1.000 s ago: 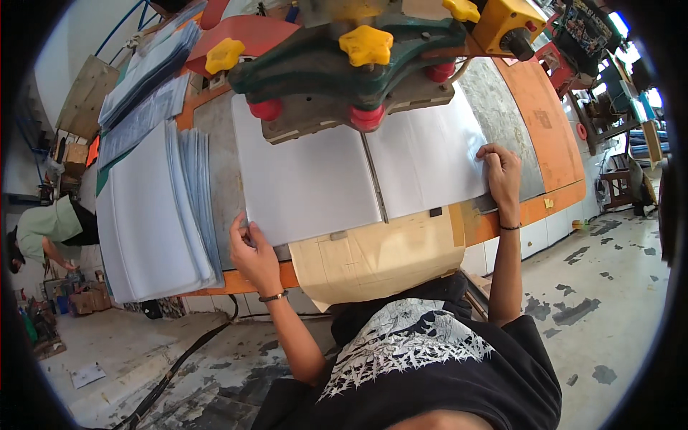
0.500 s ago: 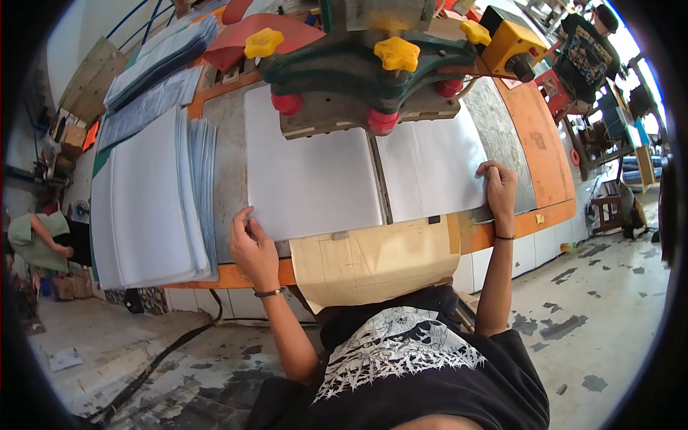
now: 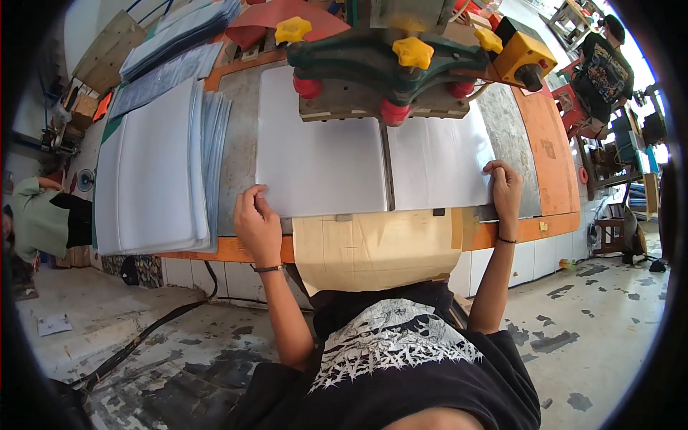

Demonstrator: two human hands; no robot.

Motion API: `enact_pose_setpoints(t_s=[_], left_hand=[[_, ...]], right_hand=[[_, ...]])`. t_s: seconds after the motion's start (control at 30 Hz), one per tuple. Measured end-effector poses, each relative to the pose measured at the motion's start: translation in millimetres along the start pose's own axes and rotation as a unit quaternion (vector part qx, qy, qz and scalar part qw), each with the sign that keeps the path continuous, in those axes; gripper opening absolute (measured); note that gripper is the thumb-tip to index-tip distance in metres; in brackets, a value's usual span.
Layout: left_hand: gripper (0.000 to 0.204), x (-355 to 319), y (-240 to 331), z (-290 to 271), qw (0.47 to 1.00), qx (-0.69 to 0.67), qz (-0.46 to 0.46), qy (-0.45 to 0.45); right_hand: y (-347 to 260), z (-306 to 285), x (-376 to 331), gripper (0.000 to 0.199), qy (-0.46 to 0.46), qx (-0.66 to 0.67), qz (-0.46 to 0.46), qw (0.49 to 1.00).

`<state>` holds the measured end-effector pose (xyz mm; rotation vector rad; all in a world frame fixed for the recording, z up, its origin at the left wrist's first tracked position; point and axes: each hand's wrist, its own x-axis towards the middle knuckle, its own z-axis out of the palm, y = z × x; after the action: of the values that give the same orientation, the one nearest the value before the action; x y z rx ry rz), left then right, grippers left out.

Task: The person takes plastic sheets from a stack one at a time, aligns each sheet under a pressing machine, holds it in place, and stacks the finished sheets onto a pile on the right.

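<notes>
Two white plastic sheet panels lie flat under the press, the left panel (image 3: pixel 319 168) and the right panel (image 3: pixel 443 161), parted by a dark narrow strip (image 3: pixel 390 172). My left hand (image 3: pixel 258 228) is closed, its bent fingers at the left panel's outer edge near the front corner. At the right panel's outer edge my right hand (image 3: pixel 506 193) is curled, fingertips over the edge. Just beyond, the green press head (image 3: pixel 387 68) with yellow star knobs overhangs the panels' far part. A cream sheet (image 3: pixel 373 251) hangs over the table's front edge.
On the left stands a thick stack of white plastic covers (image 3: pixel 154 175), with more clear sheets (image 3: pixel 168 75) behind. A yellow control box (image 3: pixel 519 61) juts out at the right. The orange table edge (image 3: pixel 548 226) runs in front. Other people (image 3: pixel 605 68) sit or stand farther off.
My view has shifted, so the table sits slightly higher and to the right. My left fingers have drawn closer together. The right hand stays at the right panel's edge.
</notes>
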<state>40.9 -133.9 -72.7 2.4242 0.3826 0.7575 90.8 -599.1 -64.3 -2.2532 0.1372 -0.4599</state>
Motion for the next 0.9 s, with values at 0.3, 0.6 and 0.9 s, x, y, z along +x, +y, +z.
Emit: enact_pose_setpoints(t_s=[0.3,0.6,0.9], left_hand=[[0.015,2.9,2.9,-2.8,1.0,0.006,-0.004,-0.006],[0.015,-0.7,-3.2,-3.6,0.999,-0.049,-0.011,0.004],[0.023,-1.1,-2.9,-5.5,0.998,-0.035,-0.048,-0.017]], right_hand=[[4.6,1.0,0.8,0.025,-0.007,0.008,-0.013,1.0],[3.8,0.2,-2.3,0.02,0.013,0.054,-0.031,0.998],[-2.9,-2.6,-8.3,0.015,0.072,0.073,0.02,0.995]])
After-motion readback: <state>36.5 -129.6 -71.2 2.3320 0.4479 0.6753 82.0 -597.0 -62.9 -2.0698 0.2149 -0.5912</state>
